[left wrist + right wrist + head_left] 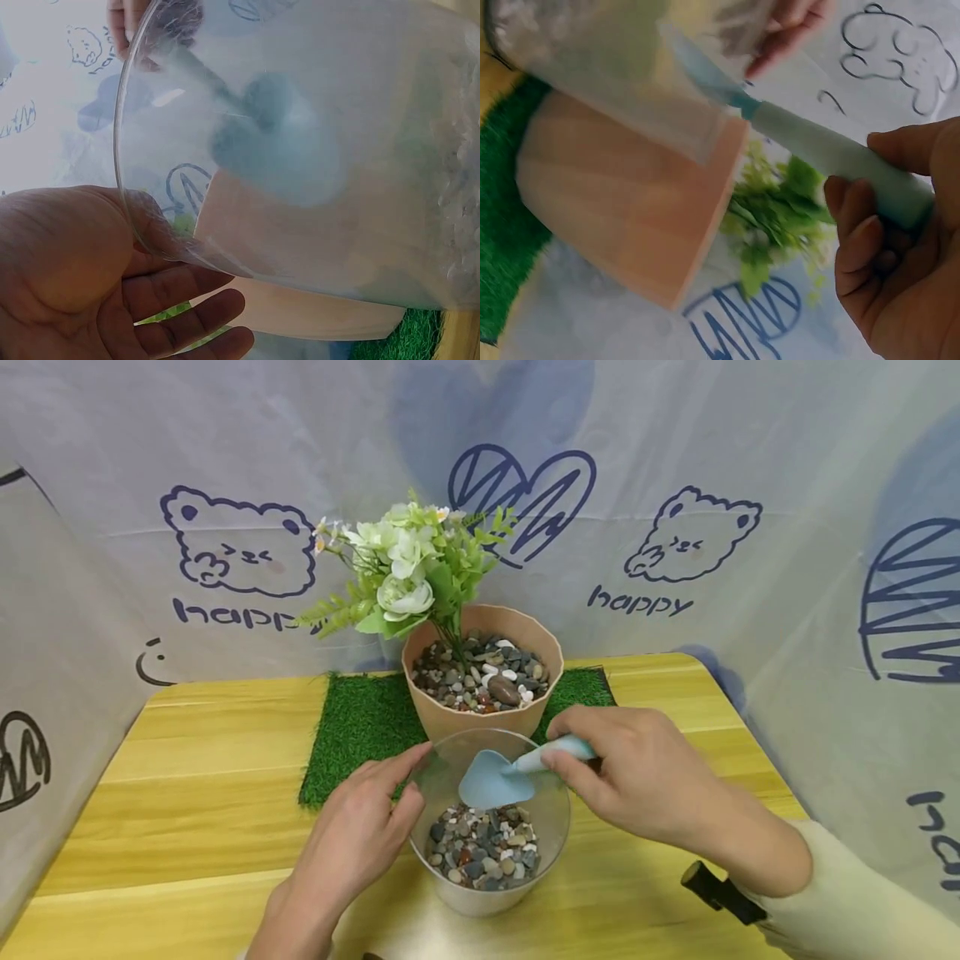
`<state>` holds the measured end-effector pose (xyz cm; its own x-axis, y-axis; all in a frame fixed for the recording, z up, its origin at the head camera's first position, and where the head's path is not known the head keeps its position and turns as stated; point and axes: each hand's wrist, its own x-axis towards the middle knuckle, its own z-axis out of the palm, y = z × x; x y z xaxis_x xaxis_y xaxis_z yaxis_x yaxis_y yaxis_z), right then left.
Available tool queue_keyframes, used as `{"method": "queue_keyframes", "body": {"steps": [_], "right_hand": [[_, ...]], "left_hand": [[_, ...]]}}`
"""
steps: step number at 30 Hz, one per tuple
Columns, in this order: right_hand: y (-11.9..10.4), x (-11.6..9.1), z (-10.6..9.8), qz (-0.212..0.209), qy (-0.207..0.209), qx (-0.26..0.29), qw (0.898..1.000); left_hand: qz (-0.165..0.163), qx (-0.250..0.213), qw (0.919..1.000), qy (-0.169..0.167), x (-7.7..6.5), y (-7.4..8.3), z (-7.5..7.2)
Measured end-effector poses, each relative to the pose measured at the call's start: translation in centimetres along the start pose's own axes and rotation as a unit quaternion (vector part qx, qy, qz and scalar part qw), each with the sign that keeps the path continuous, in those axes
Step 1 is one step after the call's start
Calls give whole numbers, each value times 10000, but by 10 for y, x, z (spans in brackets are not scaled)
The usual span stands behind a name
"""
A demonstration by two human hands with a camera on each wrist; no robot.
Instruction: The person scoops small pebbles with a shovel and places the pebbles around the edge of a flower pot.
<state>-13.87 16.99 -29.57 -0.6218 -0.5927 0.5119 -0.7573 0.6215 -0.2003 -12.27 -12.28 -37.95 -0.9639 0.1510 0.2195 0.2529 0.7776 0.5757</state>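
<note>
A clear tub [491,902] with pebbles [483,847] in its bottom stands at the table's front. My left hand [360,822] touches its left rim with the index finger and thumb. In the left wrist view, the other fingers [199,322] extend loosely beside the tub wall. My right hand [637,768] grips the pale handle [817,142] of a small light-blue trowel [495,781]. The trowel's blade is inside the tub, above the pebbles, with no stones visible on it. Behind the tub is a peach flowerpot [483,718].
White flowers with green leaves [420,577] rise from stones [495,672] in the pot. The pot stands on a green turf mat [360,727] on the yellow wooden table [195,827]. Printed cloth [360,427] hangs behind the table and along its sides.
</note>
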Motion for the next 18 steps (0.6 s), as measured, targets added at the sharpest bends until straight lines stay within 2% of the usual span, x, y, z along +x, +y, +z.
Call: {"method": "queue_keyframes", "body": {"steps": [6, 11, 18], "right_hand": [[1, -7, 27, -563, -269, -603, 9962], [0, -9, 39, -650, -487, -965, 9920], [-2, -8, 48, -725, -472, -1147, 9896]], "left_hand": [[56, 23, 10000, 45, 0, 0, 0], [78, 12, 9999, 82, -1, 0, 1], [103, 3, 9999, 86, -1, -1, 1]]}}
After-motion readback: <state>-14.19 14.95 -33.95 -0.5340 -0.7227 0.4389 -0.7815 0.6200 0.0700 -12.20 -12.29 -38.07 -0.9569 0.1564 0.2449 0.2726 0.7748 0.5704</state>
